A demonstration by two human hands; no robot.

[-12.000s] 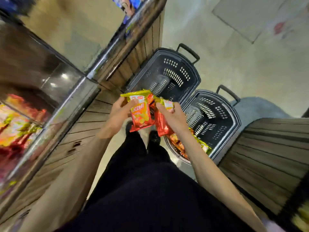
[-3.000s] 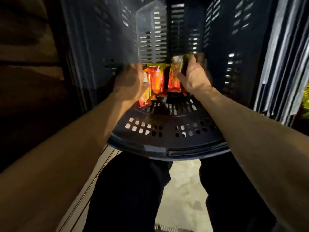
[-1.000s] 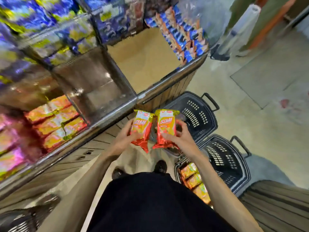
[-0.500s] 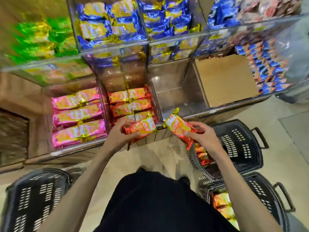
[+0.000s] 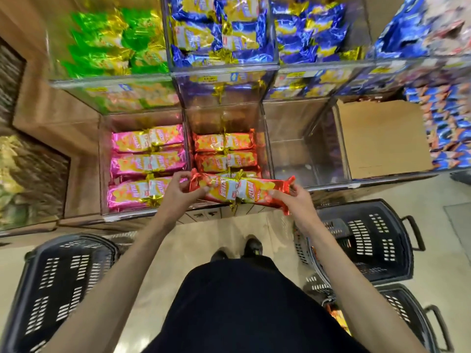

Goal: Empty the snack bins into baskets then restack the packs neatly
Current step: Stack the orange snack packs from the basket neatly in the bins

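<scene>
My left hand [image 5: 179,192] grips one red-orange snack pack [image 5: 215,188] and my right hand [image 5: 290,200] grips another red-orange pack [image 5: 260,191]. Both packs lie flat, end to end, over the front edge of the clear bin [image 5: 265,149] that holds rows of the same red-orange packs [image 5: 224,151]. To its left a bin holds pink packs [image 5: 147,164]. To its right stands a clear bin with nothing visible in it [image 5: 303,146]. A dark basket [image 5: 367,240] sits on the floor at my right, and a second basket [image 5: 407,317] below it holds red-orange packs [image 5: 336,317].
Another dark basket [image 5: 58,284] stands on the floor at my left. A cardboard sheet [image 5: 382,136] lines the bin at far right. Upper bins hold green packs [image 5: 114,42] and blue-yellow packs [image 5: 224,34]. My feet stand on the tiled floor [image 5: 453,263] between the baskets.
Both hands have moved forward from in front of the shelf to over the red-orange bin's front edge, and the two packs now lie level and end to end.
</scene>
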